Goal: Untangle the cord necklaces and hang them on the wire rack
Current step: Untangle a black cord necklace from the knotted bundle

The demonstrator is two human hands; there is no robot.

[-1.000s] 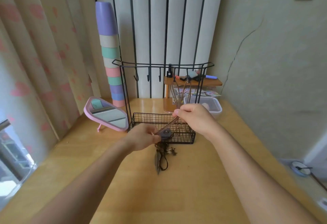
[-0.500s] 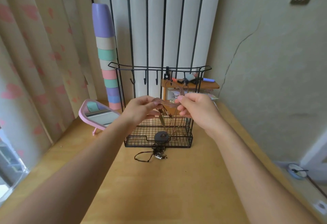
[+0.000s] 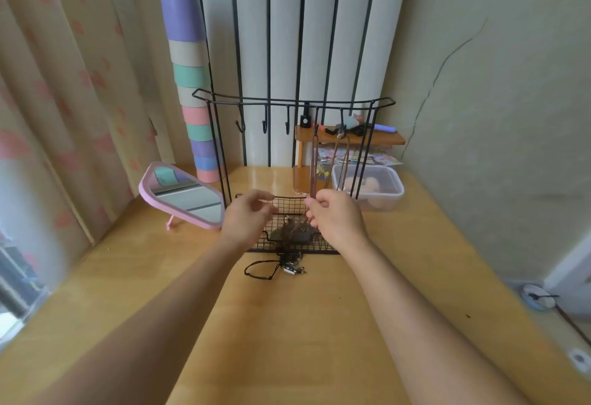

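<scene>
A black wire rack [image 3: 294, 102] with a row of hooks and a mesh basket stands on the desk. A brown cord necklace [image 3: 313, 164] hangs straight down from a hook right of centre. My right hand [image 3: 335, 217] pinches its lower end over the basket, where a dark pendant [image 3: 295, 232] lies. Another brown cord [image 3: 347, 155] hangs from the hook to the right of it. My left hand [image 3: 248, 216] hovers at the basket's left side, fingers curled apart, holding nothing I can see. A black cord necklace [image 3: 275, 268] with a metal charm lies on the desk before the rack.
A pink mirror [image 3: 182, 196] leans at the left of the rack. A tall stack of pastel cups [image 3: 192, 85] stands behind it. A clear plastic box [image 3: 367, 185] and a small wooden shelf [image 3: 348, 139] sit behind the rack on the right. Curtains hang at the left.
The brown cord, held stretched between both hands before, now hangs from a hook. My left hand has let go of it and both hands have dropped toward the basket.
</scene>
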